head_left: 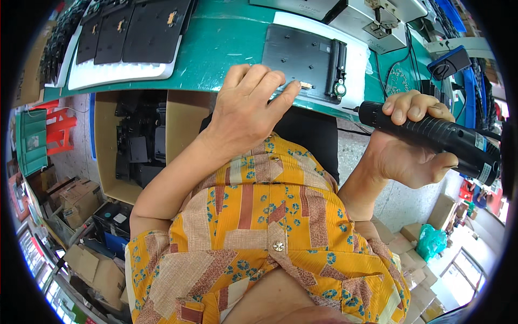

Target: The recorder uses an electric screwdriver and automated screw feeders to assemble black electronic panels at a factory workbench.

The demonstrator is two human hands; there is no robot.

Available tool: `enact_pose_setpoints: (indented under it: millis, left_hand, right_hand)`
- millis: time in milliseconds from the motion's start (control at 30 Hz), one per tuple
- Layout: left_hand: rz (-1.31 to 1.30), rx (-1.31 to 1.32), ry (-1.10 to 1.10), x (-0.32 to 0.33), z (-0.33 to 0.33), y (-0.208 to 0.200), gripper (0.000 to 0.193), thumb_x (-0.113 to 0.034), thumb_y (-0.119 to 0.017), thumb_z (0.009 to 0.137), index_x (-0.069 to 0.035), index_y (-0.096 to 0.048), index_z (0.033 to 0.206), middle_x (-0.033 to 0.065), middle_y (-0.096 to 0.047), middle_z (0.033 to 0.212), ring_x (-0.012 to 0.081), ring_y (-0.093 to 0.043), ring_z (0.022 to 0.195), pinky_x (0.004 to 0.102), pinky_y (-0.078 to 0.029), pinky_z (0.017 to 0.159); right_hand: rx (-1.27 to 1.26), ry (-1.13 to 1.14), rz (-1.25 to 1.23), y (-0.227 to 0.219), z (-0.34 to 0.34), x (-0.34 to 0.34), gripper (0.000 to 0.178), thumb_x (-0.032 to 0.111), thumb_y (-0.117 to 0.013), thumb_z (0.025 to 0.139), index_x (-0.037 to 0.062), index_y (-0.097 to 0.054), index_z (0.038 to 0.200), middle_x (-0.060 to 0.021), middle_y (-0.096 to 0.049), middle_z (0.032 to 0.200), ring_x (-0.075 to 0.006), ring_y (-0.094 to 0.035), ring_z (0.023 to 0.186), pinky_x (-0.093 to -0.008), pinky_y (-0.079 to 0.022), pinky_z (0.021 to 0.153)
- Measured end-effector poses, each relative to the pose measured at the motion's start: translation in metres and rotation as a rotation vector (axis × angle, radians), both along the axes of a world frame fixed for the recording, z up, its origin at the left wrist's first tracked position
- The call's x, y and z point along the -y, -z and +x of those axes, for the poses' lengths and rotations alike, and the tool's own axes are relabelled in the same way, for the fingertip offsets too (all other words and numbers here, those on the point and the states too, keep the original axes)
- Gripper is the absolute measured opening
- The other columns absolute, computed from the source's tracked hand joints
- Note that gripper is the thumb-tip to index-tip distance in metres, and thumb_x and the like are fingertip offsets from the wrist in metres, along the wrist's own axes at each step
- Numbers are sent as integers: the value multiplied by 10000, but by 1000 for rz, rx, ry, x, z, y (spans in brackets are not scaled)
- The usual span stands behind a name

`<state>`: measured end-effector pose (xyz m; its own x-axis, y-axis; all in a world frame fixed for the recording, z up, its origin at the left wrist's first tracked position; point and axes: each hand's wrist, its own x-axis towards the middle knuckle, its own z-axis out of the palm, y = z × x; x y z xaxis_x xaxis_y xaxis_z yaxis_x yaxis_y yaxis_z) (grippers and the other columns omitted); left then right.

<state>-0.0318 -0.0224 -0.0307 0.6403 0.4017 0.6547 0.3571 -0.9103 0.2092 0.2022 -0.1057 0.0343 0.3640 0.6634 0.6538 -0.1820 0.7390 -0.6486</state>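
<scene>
Steady: one hand on the panel, one on the driver

Right now your left hand (245,105) lies spread and flat-fingered at the near edge of the green tabletop (226,38), fingertips pressing the lower edge of a dark metal panel (302,59), beside a small brass-coloured fitting there. It pins rather than grasps; nothing is closed inside it. The panel rests on a white foam sheet (359,65), close to the tabletop's front edge, directly ahead of you.

Your right hand (410,146) is wrapped around a black electric screwdriver (431,135), fingers curled over the barrel and thumb beneath, with the thin bit pointing left toward the panel but apart from it.

Judging by its look, the panel is a stiff, flat plate with some weight, smooth enough to slide on the foam, so holding it down near the edge seems sensible; the black module along its right side looks more delicate and is better left untouched. The screwdriver is rigid with a textured grip, best held mid-barrel as you have it.

Farther left on the tabletop, a white tray (121,70) carries several similar dark panels laid side by side. Below the tabletop's edge, an open cardboard box (181,121) on the floor holds a jumble of black parts.
</scene>
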Motion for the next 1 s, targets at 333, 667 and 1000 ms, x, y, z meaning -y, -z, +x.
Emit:
enact_pose_setpoints:
  millis: [333, 667, 1000]
  left_hand:
    - [-253, -251, 116, -12, -13, -35, 476, -84, -788, 688, -36, -656, 1143, 105, -599, 1143, 281, -589, 1054, 431, -458, 898]
    - [-255, -421, 44, -47, 5, -56, 988, -361, -897, 600, 3, -483, 1419, 214, -558, 1336, 371, -515, 1263, 527, -365, 1070]
    - [84, 17, -50, 6, 30, -49, 818, -467, -815, 465, 33, -636, 1087, 111, -573, 985, 285, -552, 993, 583, -355, 950]
  right_hand:
    - [23, 143, -6, 8, -5, 0, 698, 569, -738, 874, -8, -509, 1193, -157, -577, 959, -263, -599, 757, -409, -535, 715]
    - [-116, 22, -124, 20, -10, 5, 645, 560, -751, 863, 82, -564, 1254, -123, -561, 1060, -213, -533, 946, -368, -479, 772]
    - [77, 414, -231, 5, 22, 17, 696, 668, -666, 831, 7, -581, 1034, -137, -498, 879, -256, -464, 775, -392, -395, 724]
